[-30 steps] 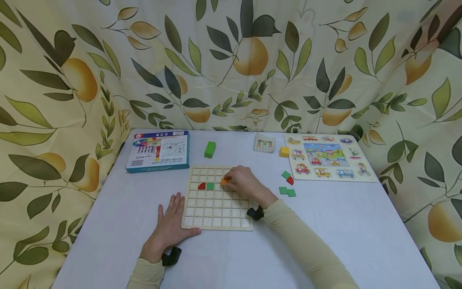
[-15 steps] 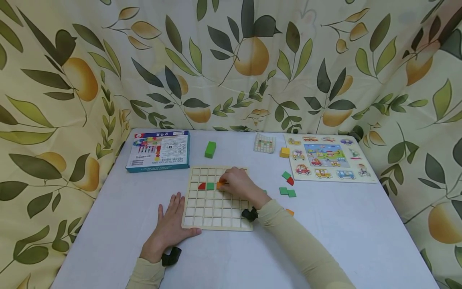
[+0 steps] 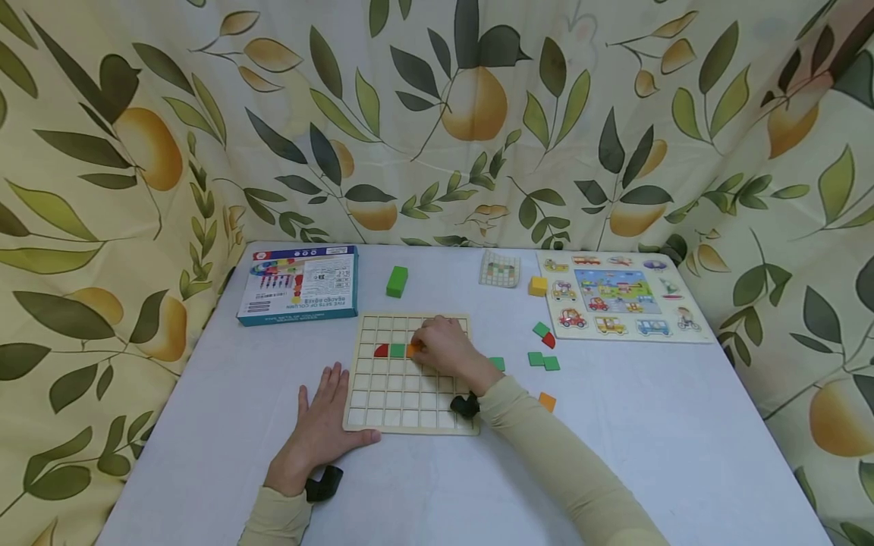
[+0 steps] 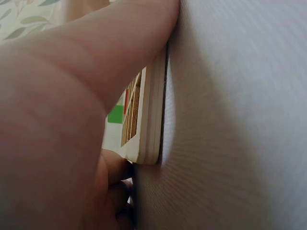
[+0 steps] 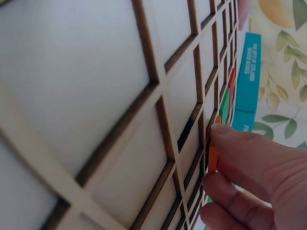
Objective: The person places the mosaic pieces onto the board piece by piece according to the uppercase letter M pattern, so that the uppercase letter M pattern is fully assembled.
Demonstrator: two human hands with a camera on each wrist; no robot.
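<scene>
Orange tile mostly hidden under right hand, pinched into wooden grid board; left hand flat, steadying board edge; white table, leaf-print curtain.

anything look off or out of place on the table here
Nothing looks damaged or spilled. A few loose tiles lie scattered right of the grid board: green tiles, a red tile and an orange tile. The right hand pinches an orange piece that stands on edge at its cell, not flat.
</scene>
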